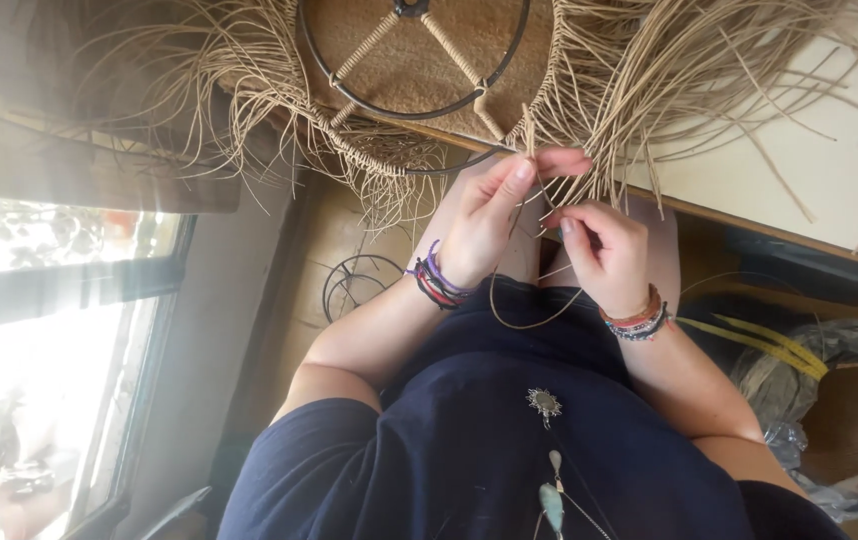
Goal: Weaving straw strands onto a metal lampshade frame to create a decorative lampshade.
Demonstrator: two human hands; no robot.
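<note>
The left hand point(489, 215) pinches a thin tan strand point(534, 160) between thumb and forefinger, just below the edge of the woven piece point(419, 70); the right hand point(604, 250) is curled closed around the same bundle of pale, stiff strands point(609, 120), its fingers folded in toward the palm; a loose loop of strand point(529, 318) sags between the 2 wrists, down against the dark navy top; the woven piece lies on the table edge above the hands, a round dark metal ring point(414, 112) with 3 wrapped spokes meeting at a hub, its middle filled with matte, tightly plaited fibre; from its rim long flat straw-coloured strands fan out in a ragged fringe over the cream tabletop point(819, 170); both wrists carry stacked beaded and corded bracelets point(436, 283), purple and red on the left, coral and dark on the right; a bare wire ring point(359, 285) rests below the table near the left forearm; at the right, crinkled clear plastic point(849, 345) wraps a coil of fibre; a bright window point(49, 350) fills the lower left.
</note>
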